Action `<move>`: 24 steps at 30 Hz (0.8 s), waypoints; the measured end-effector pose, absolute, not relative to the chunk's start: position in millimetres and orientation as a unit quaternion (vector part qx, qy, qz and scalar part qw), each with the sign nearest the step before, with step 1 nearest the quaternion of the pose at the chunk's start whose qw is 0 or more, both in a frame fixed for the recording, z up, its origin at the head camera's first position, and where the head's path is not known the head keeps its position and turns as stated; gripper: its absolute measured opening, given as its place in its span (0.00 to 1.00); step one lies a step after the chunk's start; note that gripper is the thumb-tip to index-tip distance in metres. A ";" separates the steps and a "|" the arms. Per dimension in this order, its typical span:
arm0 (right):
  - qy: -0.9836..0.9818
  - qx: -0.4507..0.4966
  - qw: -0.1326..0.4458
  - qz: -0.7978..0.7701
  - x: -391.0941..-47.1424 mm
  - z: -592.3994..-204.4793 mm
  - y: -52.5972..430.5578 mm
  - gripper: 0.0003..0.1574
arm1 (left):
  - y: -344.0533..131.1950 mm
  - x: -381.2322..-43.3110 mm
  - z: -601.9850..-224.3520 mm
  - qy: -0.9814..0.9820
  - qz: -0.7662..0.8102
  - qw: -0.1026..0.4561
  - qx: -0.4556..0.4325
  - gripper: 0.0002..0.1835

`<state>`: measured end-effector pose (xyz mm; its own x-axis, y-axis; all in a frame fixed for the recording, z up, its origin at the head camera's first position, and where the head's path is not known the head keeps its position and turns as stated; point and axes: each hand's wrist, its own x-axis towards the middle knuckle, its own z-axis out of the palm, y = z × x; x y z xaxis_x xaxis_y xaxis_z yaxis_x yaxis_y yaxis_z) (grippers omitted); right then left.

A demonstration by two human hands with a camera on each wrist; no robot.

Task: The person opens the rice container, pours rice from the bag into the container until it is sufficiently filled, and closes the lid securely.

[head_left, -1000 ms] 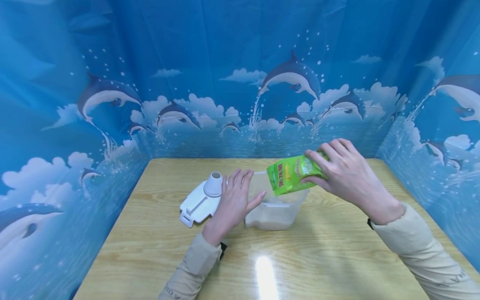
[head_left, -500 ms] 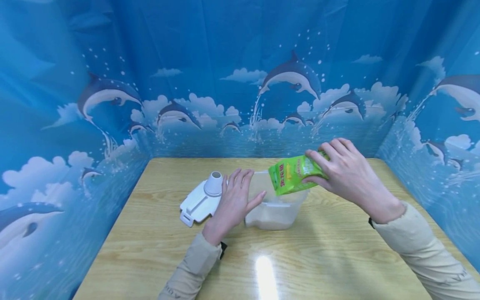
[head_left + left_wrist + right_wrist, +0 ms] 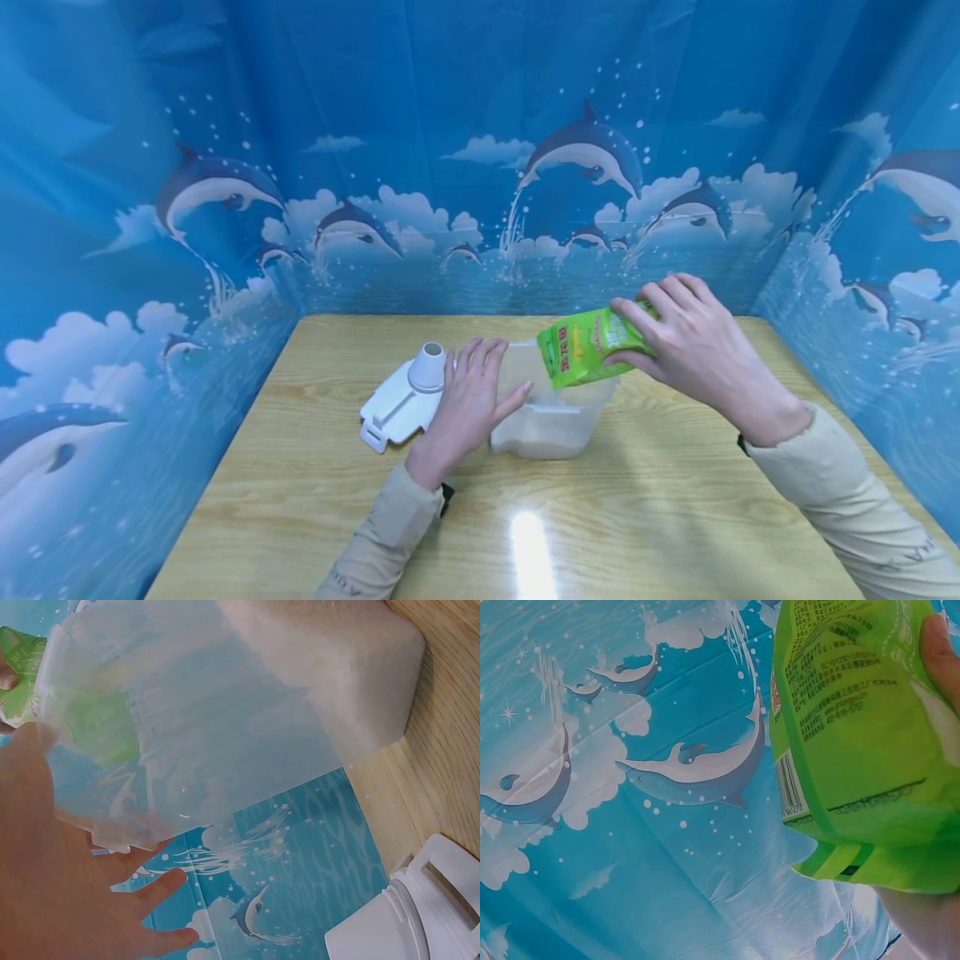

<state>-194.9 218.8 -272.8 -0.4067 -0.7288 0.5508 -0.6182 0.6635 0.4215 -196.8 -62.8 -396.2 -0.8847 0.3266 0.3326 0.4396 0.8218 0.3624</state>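
Right hand (image 3: pixel 693 350) grips green packet (image 3: pixel 588 350), tilted, mouth over clear plastic container (image 3: pixel 551 417). Left hand (image 3: pixel 468 404), fingers straight, presses container's left wall. Container near table (image 3: pixel 675 517) centre, white granules inside. White spouted lid (image 3: pixel 405 396) just beside left hand, toward table's left edge.

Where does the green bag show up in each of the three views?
Head: green bag right of centre, gripped by the right hand, tipped over the clear container.
Left wrist: top left edge, and seen green through the container's wall.
Right wrist: fills the right side.
Shared landmark: the dolphin backdrop.
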 end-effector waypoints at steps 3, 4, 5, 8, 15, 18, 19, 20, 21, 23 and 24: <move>-0.834 0.404 0.367 -0.078 -194.7 -271.9 218.5 0.51 | -62.8 -196.9 -396.0 -0.946 -0.219 0.128 -0.202 0.41; -0.834 0.404 0.367 -0.078 -194.6 -271.7 218.4 0.51 | -62.8 -196.7 -395.9 -0.946 -0.220 0.128 -0.202 0.40; -0.834 0.405 0.367 -0.078 -194.4 -271.5 218.4 0.51 | -62.7 -196.5 -395.8 -0.946 -0.221 0.128 -0.202 0.41; -0.834 0.407 0.365 -0.078 -194.0 -270.8 218.3 0.49 | -62.7 -196.2 -395.2 -0.946 -0.222 0.124 -0.200 0.41; -0.835 0.410 0.359 -0.075 -192.9 -270.1 218.7 0.42 | -62.6 -196.5 -395.6 -0.946 -0.221 0.128 -0.201 0.40; -0.836 0.410 0.358 -0.073 -192.6 -270.1 218.9 0.42 | -62.7 -196.7 -395.9 -0.946 -0.219 0.130 -0.202 0.40; -0.836 0.410 0.357 -0.072 -192.4 -270.0 219.1 0.42 | -62.6 -196.8 -396.0 -0.946 -0.218 0.130 -0.201 0.40; -0.836 0.411 0.357 -0.073 -192.3 -269.9 219.3 0.42 | -62.7 -196.8 -396.0 -0.946 -0.218 0.130 -0.201 0.40; -0.836 0.410 0.356 -0.073 -192.2 -269.7 219.4 0.42 | -62.7 -196.7 -395.9 -0.946 -0.217 0.130 -0.201 0.40; -0.837 0.410 0.356 -0.073 -192.0 -269.3 219.7 0.41 | -62.9 -196.5 -395.9 -0.947 -0.215 0.131 -0.201 0.40; -0.837 0.409 0.355 -0.073 -191.9 -269.1 219.9 0.41 | -62.9 -196.5 -395.9 -0.947 -0.214 0.131 -0.201 0.40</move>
